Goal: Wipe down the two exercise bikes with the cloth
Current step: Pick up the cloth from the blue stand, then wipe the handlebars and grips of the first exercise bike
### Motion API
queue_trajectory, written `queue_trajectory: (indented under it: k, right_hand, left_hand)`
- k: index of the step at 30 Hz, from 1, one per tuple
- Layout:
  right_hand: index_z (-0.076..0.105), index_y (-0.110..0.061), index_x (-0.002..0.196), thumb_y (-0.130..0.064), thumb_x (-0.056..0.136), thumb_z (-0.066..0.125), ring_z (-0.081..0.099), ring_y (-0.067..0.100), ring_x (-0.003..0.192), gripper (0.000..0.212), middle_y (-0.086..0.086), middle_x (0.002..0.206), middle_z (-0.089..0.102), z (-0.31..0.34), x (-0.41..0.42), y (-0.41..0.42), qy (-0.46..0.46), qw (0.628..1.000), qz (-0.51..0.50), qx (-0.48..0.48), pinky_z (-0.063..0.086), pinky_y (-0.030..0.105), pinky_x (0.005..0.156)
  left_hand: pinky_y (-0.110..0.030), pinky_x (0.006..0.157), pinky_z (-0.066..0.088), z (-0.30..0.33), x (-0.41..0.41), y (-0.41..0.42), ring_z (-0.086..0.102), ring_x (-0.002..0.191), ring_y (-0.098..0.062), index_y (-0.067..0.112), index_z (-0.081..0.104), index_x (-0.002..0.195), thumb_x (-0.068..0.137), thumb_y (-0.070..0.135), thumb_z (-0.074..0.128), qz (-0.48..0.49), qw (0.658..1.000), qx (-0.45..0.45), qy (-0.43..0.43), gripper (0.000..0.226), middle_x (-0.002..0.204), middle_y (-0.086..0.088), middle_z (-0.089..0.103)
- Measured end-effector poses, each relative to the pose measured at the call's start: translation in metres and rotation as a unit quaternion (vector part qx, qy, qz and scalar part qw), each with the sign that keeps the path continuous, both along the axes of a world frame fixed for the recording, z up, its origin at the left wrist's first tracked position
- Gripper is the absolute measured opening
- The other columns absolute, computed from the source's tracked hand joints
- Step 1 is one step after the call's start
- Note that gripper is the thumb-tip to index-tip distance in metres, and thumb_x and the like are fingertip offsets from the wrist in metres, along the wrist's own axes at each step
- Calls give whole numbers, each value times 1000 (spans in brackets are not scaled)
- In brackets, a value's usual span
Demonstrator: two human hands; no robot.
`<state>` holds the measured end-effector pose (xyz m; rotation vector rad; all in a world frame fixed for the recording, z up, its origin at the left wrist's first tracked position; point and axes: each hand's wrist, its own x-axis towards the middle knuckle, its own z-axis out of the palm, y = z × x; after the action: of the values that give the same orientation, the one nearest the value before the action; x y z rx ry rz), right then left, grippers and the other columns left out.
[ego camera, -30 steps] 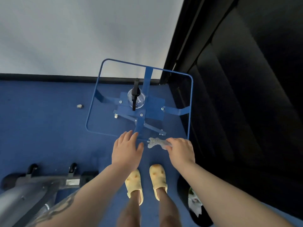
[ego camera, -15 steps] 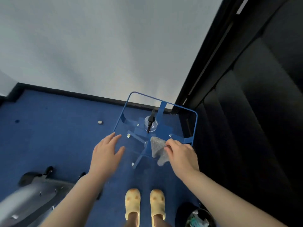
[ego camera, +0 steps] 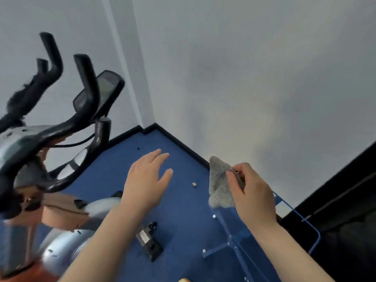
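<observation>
The room was evenly and softly lit, with no hard shadows on the white wall (ego camera: 254, 78) or the blue carpet (ego camera: 183, 220). The curtain (ego camera: 345, 231) at the right edge stayed nearly black, with little detail. The whole frame was slightly soft. Motion blur smeared the exercise bike (ego camera: 67, 127), most heavily on its handlebars at the left edge. A pale sheen lay on the bike's grey casing. Wide-angle distortion tilted the wall corner and bent straight lines toward the edges.

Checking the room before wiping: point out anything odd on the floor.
A small metallic piece lies loose on the blue carpet between the hands, and a tiny dark speck sits near the corner. What they are is unclear.
</observation>
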<state>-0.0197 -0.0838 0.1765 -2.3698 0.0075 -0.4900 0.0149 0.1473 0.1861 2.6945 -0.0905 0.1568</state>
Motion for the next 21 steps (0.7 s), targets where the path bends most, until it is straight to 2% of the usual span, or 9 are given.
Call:
queue_trajectory:
  k: [4, 7, 11, 16, 21]
  right_hand:
    - [52, -24, 82, -34, 91, 53, 53, 6, 59, 14, -12, 63, 54, 14, 6, 44, -16, 995, 95, 8, 34, 21, 47]
    - [54, -23, 83, -34, 90, 54, 56, 6, 61, 14, -10, 66, 57, 23, 2, 86, -24, 988, 147, 26, 39, 22, 47]
    - [55, -23, 83, -36, 90, 54, 57, 8, 62, 15, -10, 67, 59, 30, -12, 142, -29, 978, 198, 54, 46, 30, 49]
    - [55, -20, 79, -34, 89, 55, 57, 8, 62, 18, -10, 66, 59, 36, -37, 210, -44, 966, 244, 68, 46, 29, 48]
    - [56, -19, 77, -35, 90, 56, 56, 10, 60, 21, -9, 64, 59, 38, -74, 278, -18, 966, 241, 96, 47, 33, 51]
  left_hand:
    - [-33, 116, 18, 12, -44, 45, 27, 140, -12, 31, 40, 140, 93, 42, 44, 92, 996, -8, -3, 48, 152, 10, 32]
    - [-32, 115, 18, 15, -81, 81, 28, 139, -11, 33, 41, 139, 92, 41, 45, 151, 988, -18, -1, 47, 151, 12, 32]
    - [-37, 114, 26, 17, -132, 126, 35, 135, -11, 34, 48, 134, 90, 40, 50, 216, 975, -52, -14, 44, 147, 13, 40]
    - [-34, 111, 30, 22, -180, 177, 39, 132, -8, 38, 51, 130, 89, 41, 50, 263, 961, -65, -48, 40, 142, 19, 44]
    - [-38, 110, 32, 34, -223, 236, 42, 130, -12, 35, 53, 127, 90, 39, 46, 264, 961, -66, -55, 38, 139, 15, 48]
